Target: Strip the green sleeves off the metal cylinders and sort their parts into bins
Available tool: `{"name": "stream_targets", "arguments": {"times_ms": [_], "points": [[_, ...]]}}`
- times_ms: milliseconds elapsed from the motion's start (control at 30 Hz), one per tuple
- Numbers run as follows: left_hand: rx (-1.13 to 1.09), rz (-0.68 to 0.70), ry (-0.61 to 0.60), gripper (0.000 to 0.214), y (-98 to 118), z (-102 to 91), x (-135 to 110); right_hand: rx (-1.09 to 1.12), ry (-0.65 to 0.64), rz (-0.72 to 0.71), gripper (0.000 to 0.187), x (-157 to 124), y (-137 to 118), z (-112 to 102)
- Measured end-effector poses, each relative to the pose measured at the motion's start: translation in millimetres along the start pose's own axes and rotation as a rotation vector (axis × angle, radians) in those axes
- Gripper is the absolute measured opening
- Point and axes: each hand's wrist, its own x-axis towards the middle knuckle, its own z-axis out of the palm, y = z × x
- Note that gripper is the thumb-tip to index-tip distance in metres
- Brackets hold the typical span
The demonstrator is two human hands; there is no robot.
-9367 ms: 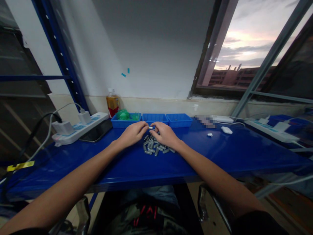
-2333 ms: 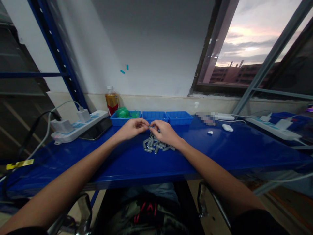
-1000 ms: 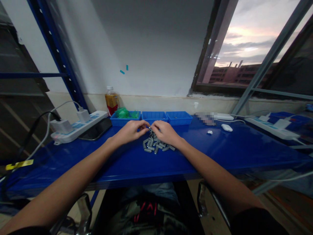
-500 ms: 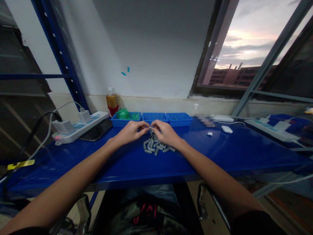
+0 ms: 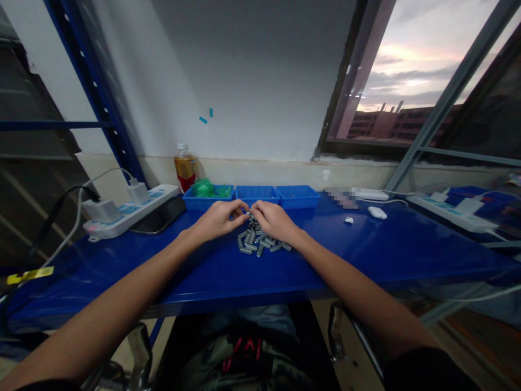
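Over the far end of a heap of small silver metal cylinders [image 5: 254,240], my two hands meet almost fingertip to fingertip. My left hand [image 5: 222,220] is curled, thumb and forefinger pinched at a tiny metal piece that barely shows. Beside it, my right hand [image 5: 273,220] is also closed in a pinch; its fingers hide whatever is between them. The cylinders lie loose in all directions on the blue table [image 5: 244,277], some covered by my right hand.
Behind my hands stand three blue bins: the left bin [image 5: 197,203] with green plastic in it, the middle bin [image 5: 256,194] and the right bin [image 5: 299,198]. A bottle [image 5: 185,169], phone [image 5: 158,217] and power strip [image 5: 122,217] are left; a white earbud case [image 5: 377,213] is right.
My hands stay nearly in place over the heap, still pinched. The metal piece between the fingertips shows less than before. The view has shifted slightly.
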Motion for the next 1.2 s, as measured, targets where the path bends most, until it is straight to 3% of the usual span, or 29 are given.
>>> {"name": "stream_targets", "arguments": {"times_ms": [267, 1200], "points": [[-0.015, -0.009, 0.019, 0.021, 2.7, -0.9, -0.2, 0.002, 0.041, 0.018, 0.021, -0.5, -1.9, -1.5], [-0.017, -0.022, 0.017, 0.024, 1.7, 7.5, -0.1, -0.054, 0.007, 0.044, 0.020, 0.8, 2.6, 7.6]]}}
